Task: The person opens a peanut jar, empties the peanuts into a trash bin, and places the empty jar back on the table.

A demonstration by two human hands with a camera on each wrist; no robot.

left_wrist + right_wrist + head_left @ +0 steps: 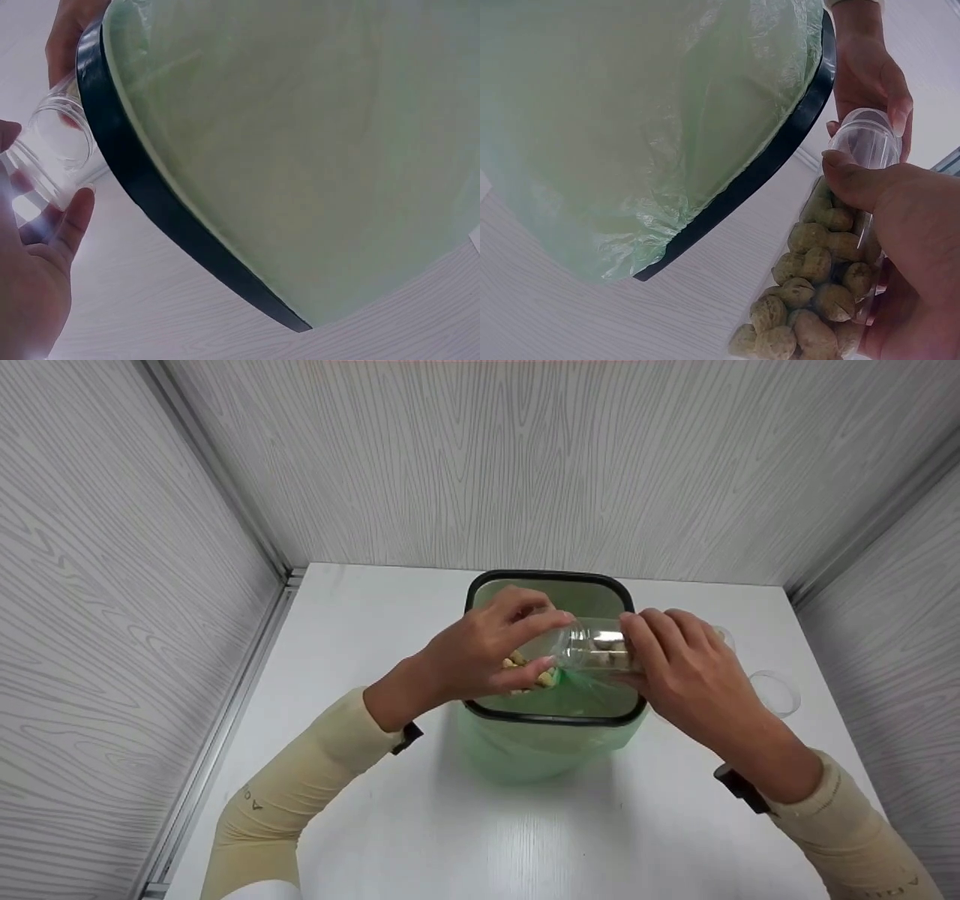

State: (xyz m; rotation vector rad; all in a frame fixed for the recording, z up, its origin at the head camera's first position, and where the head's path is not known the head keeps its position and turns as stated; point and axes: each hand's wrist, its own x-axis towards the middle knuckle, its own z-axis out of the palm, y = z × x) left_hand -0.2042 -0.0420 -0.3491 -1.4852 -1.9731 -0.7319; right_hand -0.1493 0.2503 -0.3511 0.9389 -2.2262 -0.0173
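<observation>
My right hand (686,675) grips a clear plastic jar (600,634) lying sideways over a bin (555,720) lined with a thin green bag (630,150). Unshelled peanuts (817,285) fill much of the jar in the right wrist view. At the jar's mouth my left hand (487,649) pinches the clear end between thumb and fingers; in the left wrist view the thumb (75,221) is at its edge. More peanuts (546,679) show below my left hand, within the bin's outline. The left palm is hidden in the head view.
A clear round ring or lid (776,694) lies on the white table (360,810) to the right. Another clear object (724,637) is partly hidden behind my right hand. The bin has a black rim (172,214). Grey wood-patterned panels (487,465) stand at the back and both sides.
</observation>
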